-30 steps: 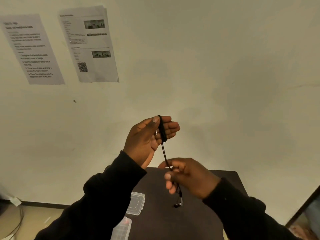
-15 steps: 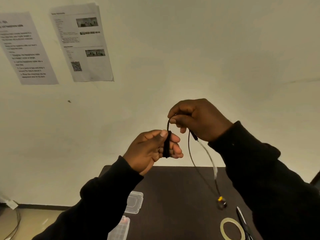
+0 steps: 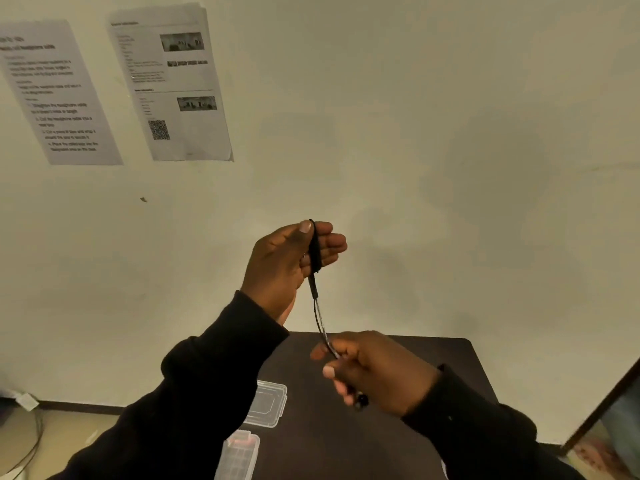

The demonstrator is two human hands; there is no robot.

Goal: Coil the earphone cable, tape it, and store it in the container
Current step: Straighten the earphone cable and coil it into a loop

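Cable (image 3: 315, 249) sat wound in a tight black bundle around the fingers of the left hand (image 3: 289, 261), raised in front of the wall with the thumb pressed on the wraps. From that bundle the free tail (image 3: 320, 318) ran almost straight down, its long axis near vertical, into the right hand (image 3: 372, 370), which was closed in a pinch on it, an earbud (image 3: 360, 400) hanging just below the fingers. The right hand was thus directly under the left, so the next wrap probably meant carrying the tail up and over the left fingers. Coiling looked nearly finished. The clear container (image 3: 268, 405) lay open on the dark surface (image 3: 433, 358) toward its left edge, below both hands.
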